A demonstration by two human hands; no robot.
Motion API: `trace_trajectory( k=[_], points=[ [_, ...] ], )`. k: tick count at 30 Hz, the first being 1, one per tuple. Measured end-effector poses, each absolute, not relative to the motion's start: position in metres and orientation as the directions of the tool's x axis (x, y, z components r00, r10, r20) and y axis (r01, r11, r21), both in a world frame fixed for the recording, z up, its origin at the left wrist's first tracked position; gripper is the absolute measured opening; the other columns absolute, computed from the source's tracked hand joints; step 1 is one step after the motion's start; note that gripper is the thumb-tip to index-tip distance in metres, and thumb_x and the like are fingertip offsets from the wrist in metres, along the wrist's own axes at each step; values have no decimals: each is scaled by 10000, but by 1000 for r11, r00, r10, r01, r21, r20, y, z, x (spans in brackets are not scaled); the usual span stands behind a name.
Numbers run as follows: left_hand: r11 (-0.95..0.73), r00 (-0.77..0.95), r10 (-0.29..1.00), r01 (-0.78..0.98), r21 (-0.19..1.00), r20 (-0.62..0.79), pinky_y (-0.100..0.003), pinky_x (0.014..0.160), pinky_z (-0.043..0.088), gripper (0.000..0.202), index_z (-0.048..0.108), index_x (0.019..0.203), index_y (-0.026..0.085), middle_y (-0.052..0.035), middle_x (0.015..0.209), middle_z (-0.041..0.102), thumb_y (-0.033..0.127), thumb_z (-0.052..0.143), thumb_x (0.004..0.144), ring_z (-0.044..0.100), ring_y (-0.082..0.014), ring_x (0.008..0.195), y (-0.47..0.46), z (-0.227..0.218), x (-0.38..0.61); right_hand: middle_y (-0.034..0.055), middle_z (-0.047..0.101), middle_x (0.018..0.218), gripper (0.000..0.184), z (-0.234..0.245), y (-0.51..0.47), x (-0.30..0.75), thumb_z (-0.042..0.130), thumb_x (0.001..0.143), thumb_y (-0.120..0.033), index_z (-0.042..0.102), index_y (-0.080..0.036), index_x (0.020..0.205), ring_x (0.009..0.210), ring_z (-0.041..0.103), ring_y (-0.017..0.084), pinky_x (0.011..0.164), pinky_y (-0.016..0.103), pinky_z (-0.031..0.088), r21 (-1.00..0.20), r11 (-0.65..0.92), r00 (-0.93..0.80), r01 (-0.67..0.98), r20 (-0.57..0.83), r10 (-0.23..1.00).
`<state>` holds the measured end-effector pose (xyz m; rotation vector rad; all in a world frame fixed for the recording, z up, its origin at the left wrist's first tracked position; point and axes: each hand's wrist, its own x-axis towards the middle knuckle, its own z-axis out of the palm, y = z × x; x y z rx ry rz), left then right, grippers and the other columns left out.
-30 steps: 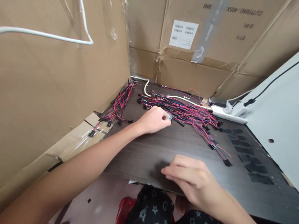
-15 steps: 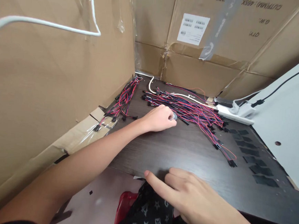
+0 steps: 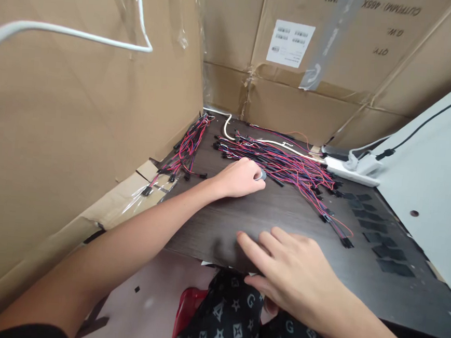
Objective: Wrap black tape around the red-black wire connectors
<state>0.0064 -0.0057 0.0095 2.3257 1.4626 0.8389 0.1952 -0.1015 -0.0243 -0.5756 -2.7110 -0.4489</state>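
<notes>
Left arm: stretched forward from the lower left, low across the table, wrist nearly straight.
Left hand [image 3: 238, 179]: knuckles up, fingers curled together and pinched with the thumb on a small grey disc [image 3: 263, 175]; what the disc is, I cannot tell.
Right arm: comes in from the lower right, forearm angled toward the table's middle.
Right hand [image 3: 291, 273]: palm down, wrist arched, over the table's near edge, fingers [image 3: 252, 249] slightly apart and gently bent; whether their tips touch the wood, I cannot tell.
Main wires: a [image 3: 284, 166] red, black and blue tangle with black connectors, just beyond and beside the left hand, fanning out to the right.
Second bundle: a smaller red and black bunch [image 3: 186, 150] near the cardboard wall [image 3: 98, 101], well left of the main wires.
Table: dark wood [image 3: 208, 240], with black patches [image 3: 380, 238] at its right side.
Back edge: white cable [image 3: 266, 142] behind the wires, running to a power strip [image 3: 350, 171].
Below: the person's patterned lap [image 3: 229, 320].
</notes>
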Motion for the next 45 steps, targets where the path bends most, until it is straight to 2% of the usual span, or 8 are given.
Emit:
trace_trajectory(
  k=[6,8,13,19,24,27,39,45],
  points=[
    [-416,364,901,560,716,238,-212,478,375,86,560,671,118,10,534,537,149,499,723,494,-93,463,-7,13,9,-1,595,669,259,-18,-40,199,597,877,-364,629,-139,1002,544,511,114,550,248,418,-490,743,-398,456,635,662],
    [-376,393,897,434,819,204,-214,515,439,127,571,769,107,4,608,580,82,517,658,548,-97,520,-7,14,11,33,632,755,290,-16,-18,195,590,849,-354,639,-125,1021,595,549,128,581,263,457,-574,690,-256,442,656,710],
    [-265,400,887,26,964,233,-225,718,487,416,573,898,98,-26,860,631,-59,574,513,605,-100,776,-5,9,16,97,639,946,328,-21,1,182,568,836,-257,650,-79,1099,674,592,137,583,268,490,-471,759,-234,449,758,609],
    [-225,451,870,-3,974,202,-283,803,483,404,563,941,103,-29,893,589,-48,595,568,592,-116,825,-2,-3,21,47,659,799,105,-28,-4,184,574,845,-169,673,-137,861,658,582,139,590,266,464,-369,781,-132,503,861,491],
    [-408,527,812,203,890,252,-301,823,473,336,573,1006,106,-35,919,593,-2,577,688,589,-135,853,-7,-2,21,28,641,764,77,-29,5,189,560,828,-167,590,-167,757,669,578,152,595,272,435,-453,754,-101,476,823,559],
    [-562,533,806,550,617,259,-306,780,454,143,599,951,132,-23,831,604,108,569,813,578,-156,797,-12,3,19,27,604,752,81,-31,11,193,531,827,-156,542,-172,749,673,551,155,608,276,428,-449,749,-125,488,813,569],
    [-515,338,823,783,350,456,-280,669,413,190,672,980,173,-33,815,675,185,518,869,592,-168,714,-13,5,16,65,599,810,131,-25,-19,189,461,919,-74,534,-153,845,763,568,157,696,283,461,-48,899,-347,436,913,217],
    [-583,379,791,704,406,481,-292,734,462,445,536,1287,159,-13,790,670,168,544,841,603,-152,694,-5,4,7,57,667,830,52,-31,-7,191,591,860,-175,632,-159,832,738,619,166,643,277,496,-463,764,-63,450,837,544]
  ],
)
